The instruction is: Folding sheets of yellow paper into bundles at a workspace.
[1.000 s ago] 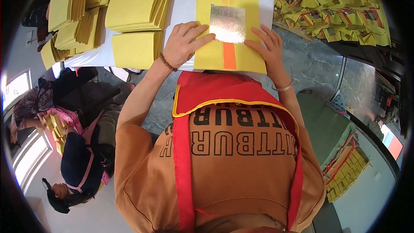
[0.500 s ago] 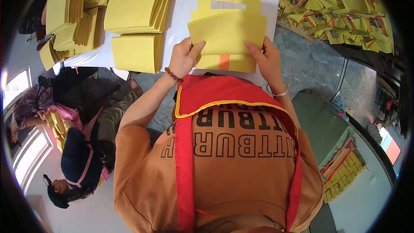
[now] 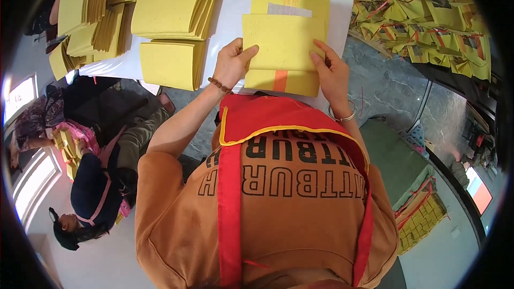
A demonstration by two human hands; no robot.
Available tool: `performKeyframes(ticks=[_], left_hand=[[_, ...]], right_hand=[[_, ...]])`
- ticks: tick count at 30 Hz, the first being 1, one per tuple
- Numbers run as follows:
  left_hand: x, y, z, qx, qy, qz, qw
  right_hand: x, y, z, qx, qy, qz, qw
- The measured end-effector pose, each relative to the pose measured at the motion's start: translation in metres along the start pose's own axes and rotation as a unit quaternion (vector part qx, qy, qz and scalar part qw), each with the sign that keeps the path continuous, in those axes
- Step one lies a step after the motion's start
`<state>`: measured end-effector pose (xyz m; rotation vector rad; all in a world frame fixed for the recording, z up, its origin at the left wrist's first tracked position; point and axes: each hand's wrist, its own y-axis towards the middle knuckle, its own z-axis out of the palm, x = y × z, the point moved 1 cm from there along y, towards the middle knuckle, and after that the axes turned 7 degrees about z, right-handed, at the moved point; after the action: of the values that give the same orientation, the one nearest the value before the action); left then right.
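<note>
We are folding a yellow paper sheet (image 3: 282,40) on the white table (image 3: 230,18), right at the near edge in front of our chest. Its lower half is turned up over the rest, so the folded flap covers most of a silver foil square (image 3: 289,9) (only a pale strip of it shows above the flap's edge). An orange stripe (image 3: 280,80) shows on the lowest part of the sheet, below the flap.

Our left hand (image 3: 231,64) pinches the flap's left edge, thumb on top and fingers curled under, so it has the paper lightly in its hold. Our right hand (image 3: 331,69) lies on the flap's right edge, fingers nearly straight and pressing down on the paper; whether the thumb is under the sheet we cannot tell. A bead bracelet (image 3: 219,85) sits on the left wrist and a thin bangle (image 3: 342,118) on the right.

To the left of the sheet lie stacks of folded yellow paper (image 3: 171,16), several side by side. Off to the right, past the table's edge, is a heap of finished yellow folded pieces (image 3: 428,16) with red marks. Down at lower left another person (image 3: 91,192) sits on the floor.
</note>
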<state>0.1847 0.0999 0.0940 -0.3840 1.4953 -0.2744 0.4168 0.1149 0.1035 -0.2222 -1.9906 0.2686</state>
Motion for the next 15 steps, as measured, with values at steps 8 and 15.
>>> performKeyframes(ticks=[8,15], left_hand=[[-0.003,0.004,0.001,-0.016,0.003,0.005,1.0],[-0.017,-0.01,0.002,-0.066,0.099,0.082,0.99]], right_hand=[[-0.007,0.004,0.006,-0.015,0.041,0.017,0.999],[-0.014,0.007,0.007,-0.026,0.036,0.01,0.999]])
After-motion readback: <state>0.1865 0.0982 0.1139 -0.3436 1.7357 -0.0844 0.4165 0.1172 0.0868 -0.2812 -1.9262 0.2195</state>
